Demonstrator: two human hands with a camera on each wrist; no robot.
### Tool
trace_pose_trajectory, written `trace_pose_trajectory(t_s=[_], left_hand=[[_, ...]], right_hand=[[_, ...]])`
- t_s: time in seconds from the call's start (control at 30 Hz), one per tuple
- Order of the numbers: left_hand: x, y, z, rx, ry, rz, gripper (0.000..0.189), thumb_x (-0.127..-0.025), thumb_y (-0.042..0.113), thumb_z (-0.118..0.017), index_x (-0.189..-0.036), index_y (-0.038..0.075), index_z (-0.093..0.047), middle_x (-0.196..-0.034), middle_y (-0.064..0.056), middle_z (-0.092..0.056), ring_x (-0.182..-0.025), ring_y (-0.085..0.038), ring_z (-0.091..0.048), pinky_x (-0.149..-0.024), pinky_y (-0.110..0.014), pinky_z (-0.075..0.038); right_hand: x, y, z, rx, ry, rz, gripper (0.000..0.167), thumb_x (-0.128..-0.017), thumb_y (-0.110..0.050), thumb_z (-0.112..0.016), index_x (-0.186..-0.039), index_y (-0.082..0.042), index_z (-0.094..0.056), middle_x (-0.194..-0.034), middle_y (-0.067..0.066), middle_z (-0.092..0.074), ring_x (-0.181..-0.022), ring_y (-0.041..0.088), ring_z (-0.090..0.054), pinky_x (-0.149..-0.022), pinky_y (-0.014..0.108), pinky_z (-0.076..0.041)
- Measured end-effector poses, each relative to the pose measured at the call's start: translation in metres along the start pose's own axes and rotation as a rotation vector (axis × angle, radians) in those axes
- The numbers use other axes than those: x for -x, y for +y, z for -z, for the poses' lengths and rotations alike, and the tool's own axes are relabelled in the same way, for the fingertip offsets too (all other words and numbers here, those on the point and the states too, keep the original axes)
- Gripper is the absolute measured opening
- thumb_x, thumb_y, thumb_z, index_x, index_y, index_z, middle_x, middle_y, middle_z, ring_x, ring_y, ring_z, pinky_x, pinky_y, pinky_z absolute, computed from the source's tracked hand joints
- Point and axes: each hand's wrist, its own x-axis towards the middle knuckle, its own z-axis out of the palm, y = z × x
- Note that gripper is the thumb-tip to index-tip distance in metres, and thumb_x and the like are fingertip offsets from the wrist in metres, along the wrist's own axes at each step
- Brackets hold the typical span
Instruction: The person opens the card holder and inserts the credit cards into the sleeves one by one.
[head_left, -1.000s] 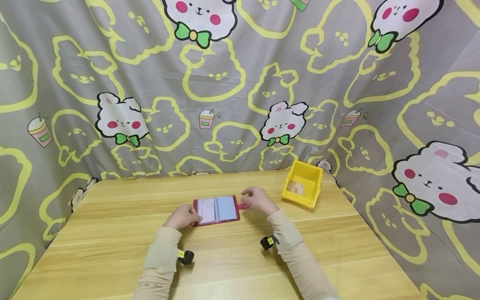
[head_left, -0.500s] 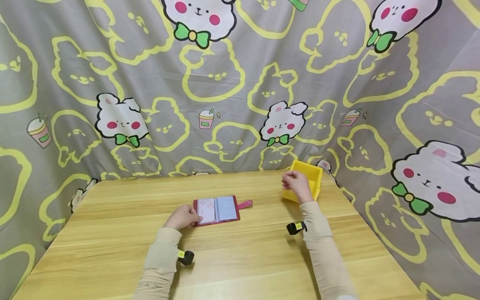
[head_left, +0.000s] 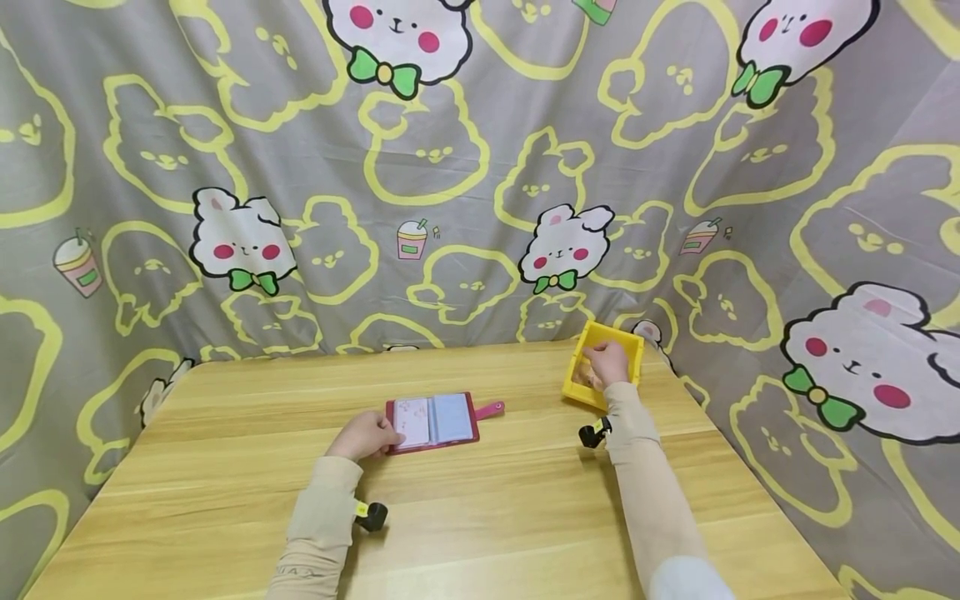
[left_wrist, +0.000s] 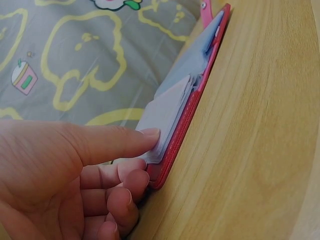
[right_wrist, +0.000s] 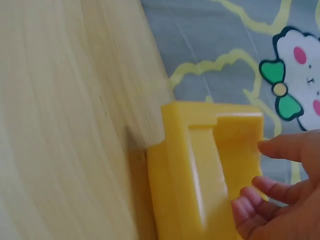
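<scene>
A small red card holder (head_left: 476, 421) lies spread on the table, with clear sleeves inside. Its left side bears a stack of white sleeves (left_wrist: 162, 112) with a pale printed card; its right side looks light blue. My left hand (head_left: 365, 435) pinches the holder's left edge, thumb on top of the white stack and fingers curled at the border. A pink snap strap (head_left: 491, 409) sticks out on the right. My right hand (head_left: 609, 362) reaches into a yellow bin (right_wrist: 175, 175), thumb and fingers apart. A brownish card (head_left: 587, 377) shows partly inside the bin, below the fingers.
The wooden table (head_left: 465, 525) meets a grey cartoon-print curtain (head_left: 450, 217) behind and at the right. The yellow bin stands near the table's far right corner, tilted toward me. A small black camera sits on each wrist.
My right hand has left the pink strap and moved right, over the bin and down into it. The strap now lies free. The left hand and card holder have stayed in place.
</scene>
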Motion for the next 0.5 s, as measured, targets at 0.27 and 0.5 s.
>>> trace_pose_trajectory(t_s=[0.27,0.5], left_hand=[[-0.002,0.0,0.001,-0.016,0.002,-0.021,0.027,-0.082,0.021,-0.075,-0.068,0.009,-0.056,-0.065,-0.002,-0.056,-0.055,-0.014,-0.049,-0.053,-0.026,-0.037],[-0.002,-0.002,0.0,-0.015,0.006,-0.029,0.027,-0.082,0.02,-0.075,-0.067,0.009,-0.055,-0.064,-0.002,-0.056,-0.054,-0.014,-0.049,-0.052,-0.026,-0.037]], right_hand=[[-0.003,0.007,-0.003,-0.074,-0.057,-0.139,0.051,-0.089,-0.015,-0.063,-0.129,0.009,-0.043,-0.135,0.027,-0.043,-0.127,0.041,-0.035,-0.103,0.046,-0.043],[-0.006,0.014,-0.005,-0.008,-0.111,-0.148,0.073,-0.086,-0.015,-0.064,-0.145,0.011,-0.029,-0.148,0.032,-0.033,-0.138,0.05,-0.021,-0.112,0.048,-0.034]])
